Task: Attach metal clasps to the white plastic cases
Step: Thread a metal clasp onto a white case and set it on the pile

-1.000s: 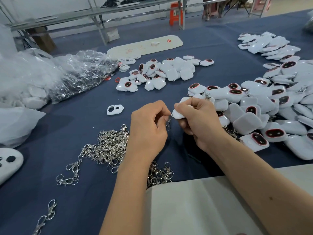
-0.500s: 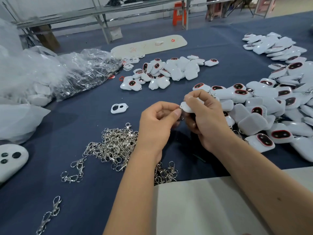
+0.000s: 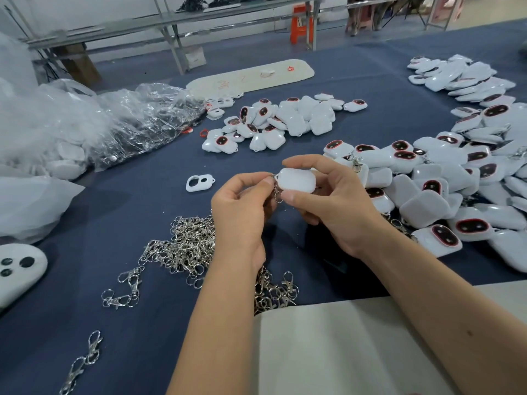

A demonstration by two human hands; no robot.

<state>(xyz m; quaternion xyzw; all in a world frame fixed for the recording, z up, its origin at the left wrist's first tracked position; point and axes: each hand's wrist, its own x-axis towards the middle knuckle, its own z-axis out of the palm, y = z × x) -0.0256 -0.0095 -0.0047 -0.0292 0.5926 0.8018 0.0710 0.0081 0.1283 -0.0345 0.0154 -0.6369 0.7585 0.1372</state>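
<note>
My right hand (image 3: 333, 206) grips a white plastic case (image 3: 296, 180) between thumb and fingers, plain side up, above the blue cloth. My left hand (image 3: 242, 209) pinches a metal clasp (image 3: 277, 192) at the case's left corner; the clasp's ring hangs just below that corner. A heap of loose silver clasps (image 3: 188, 246) lies on the cloth under and left of my left wrist. A large pile of white cases (image 3: 445, 183) with dark red-rimmed windows spreads to the right. A smaller pile of cases (image 3: 279, 121) sits farther back in the middle.
Clear plastic bags (image 3: 119, 121) with more parts fill the left side. A single white frame piece (image 3: 199, 182) lies left of my hands. Stray clasps (image 3: 125, 289) lie at the lower left. A white sheet (image 3: 336, 346) covers the near edge. A pale board (image 3: 251, 78) lies at the back.
My hands have lifted slightly and turned the case, so its flat white side is now in full view. The left hand's pinch stays at the clasp by the case's corner.
</note>
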